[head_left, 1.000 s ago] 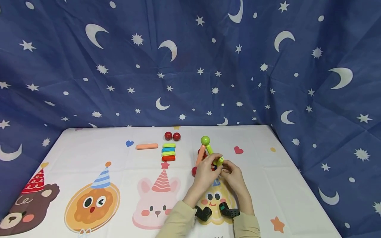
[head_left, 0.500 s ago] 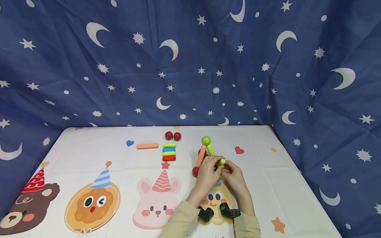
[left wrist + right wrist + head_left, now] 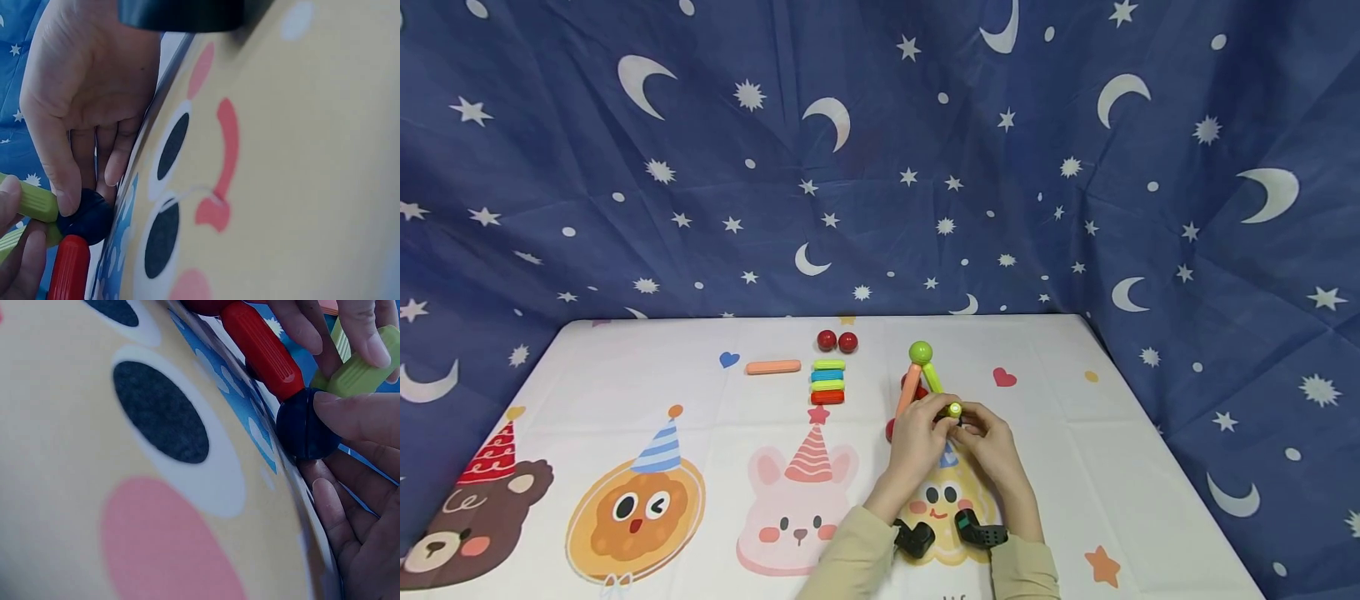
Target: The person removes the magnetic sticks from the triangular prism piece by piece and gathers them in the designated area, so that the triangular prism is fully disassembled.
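Ridged lime-green stick (image 3: 35, 202), one end up, just beside dark blue ball (image 3: 303, 431), red stick (image 3: 262, 351) touching ball.

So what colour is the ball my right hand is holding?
Dark navy blue; that ball shows best in the right wrist view.

Seen from the head, the left hand (image 3: 915, 435) hides part of the red ball (image 3: 890, 430) to its left and the near end of the slanting lime rod (image 3: 932, 377) beyond. Its fingers partly cover the held lime rod (image 3: 37, 202); the right hand (image 3: 992, 437) partly covers the navy ball (image 3: 90, 217).
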Action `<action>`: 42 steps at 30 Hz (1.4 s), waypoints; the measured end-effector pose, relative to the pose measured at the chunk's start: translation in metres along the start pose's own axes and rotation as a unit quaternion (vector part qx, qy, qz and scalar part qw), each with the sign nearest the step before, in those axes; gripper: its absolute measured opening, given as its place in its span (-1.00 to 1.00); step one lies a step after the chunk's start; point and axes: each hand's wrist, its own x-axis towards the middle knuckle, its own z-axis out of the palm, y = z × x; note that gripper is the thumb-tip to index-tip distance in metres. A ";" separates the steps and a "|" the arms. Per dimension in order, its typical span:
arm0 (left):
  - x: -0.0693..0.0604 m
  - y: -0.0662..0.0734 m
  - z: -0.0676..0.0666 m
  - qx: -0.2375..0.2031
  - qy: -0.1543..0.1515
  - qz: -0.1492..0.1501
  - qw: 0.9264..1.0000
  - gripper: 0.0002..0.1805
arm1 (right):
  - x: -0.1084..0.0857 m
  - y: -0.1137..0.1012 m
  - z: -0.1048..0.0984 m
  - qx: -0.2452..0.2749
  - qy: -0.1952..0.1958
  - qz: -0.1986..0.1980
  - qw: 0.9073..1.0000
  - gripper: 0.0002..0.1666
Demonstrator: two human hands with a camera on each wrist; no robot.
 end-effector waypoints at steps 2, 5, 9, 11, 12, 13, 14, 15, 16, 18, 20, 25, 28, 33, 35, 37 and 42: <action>0.000 -0.001 0.000 -0.007 0.000 -0.001 1.000 -0.73 | 0.000 0.001 0.000 -0.001 0.000 -0.002 1.000 -0.57; 0.000 -0.003 0.001 -0.030 -0.006 -0.015 0.999 -0.72 | 0.001 0.002 0.000 0.002 -0.001 0.001 1.000 -0.57; -0.001 -0.004 0.001 -0.066 -0.013 -0.036 0.997 -0.69 | 0.001 0.002 0.000 0.001 -0.001 0.000 1.000 -0.57; -0.002 -0.003 0.000 -0.083 -0.014 -0.040 0.996 -0.68 | 0.001 0.002 0.000 0.000 0.000 0.002 1.000 -0.57; -0.002 -0.003 -0.001 -0.094 -0.015 -0.043 0.995 -0.68 | 0.001 0.002 0.000 0.002 0.000 0.003 1.000 -0.57; -0.002 -0.002 -0.002 -0.104 -0.015 -0.043 0.994 -0.68 | 0.001 0.002 0.000 0.003 -0.002 0.005 1.000 -0.57; -0.002 -0.002 -0.003 -0.118 -0.017 -0.047 0.992 -0.68 | 0.001 0.002 0.000 0.004 -0.004 0.006 1.000 -0.57; -0.002 -0.001 -0.005 -0.131 -0.019 -0.051 0.990 -0.68 | 0.000 0.002 0.000 0.006 -0.007 0.006 1.000 -0.57; -0.002 -0.001 -0.008 -0.142 -0.020 -0.053 0.988 -0.68 | 0.000 0.001 0.000 0.009 -0.009 0.009 1.000 -0.57; -0.002 0.000 -0.013 -0.161 -0.025 -0.059 0.985 -0.69 | 0.000 0.001 0.000 0.013 -0.014 0.010 1.000 -0.57; -0.002 0.002 -0.020 -0.177 -0.033 -0.065 0.982 -0.70 | -0.001 0.001 0.000 0.014 -0.015 0.009 1.000 -0.57; -0.004 0.000 -0.037 -0.188 -0.044 -0.065 0.979 -0.71 | 0.000 0.000 0.000 0.015 -0.014 0.016 1.000 -0.57; -0.005 -0.003 -0.048 -0.171 -0.044 -0.056 0.983 -0.70 | 0.000 0.000 0.000 0.011 -0.013 0.023 1.000 -0.57; -0.007 -0.006 -0.066 -0.149 -0.044 -0.044 0.987 -0.68 | 0.000 -0.001 0.001 0.003 -0.012 0.031 0.999 -0.58; -0.008 -0.007 -0.073 -0.140 -0.047 -0.051 0.988 -0.66 | 0.000 -0.001 0.001 0.002 -0.012 0.033 0.999 -0.58; -0.009 -0.010 -0.080 -0.125 -0.049 -0.062 0.989 -0.65 | 0.000 -0.001 0.001 0.000 -0.011 0.032 0.999 -0.58; -0.011 -0.024 -0.093 -0.089 -0.039 -0.082 0.992 -0.59 | -0.001 -0.001 0.001 -0.001 -0.009 0.033 0.999 -0.58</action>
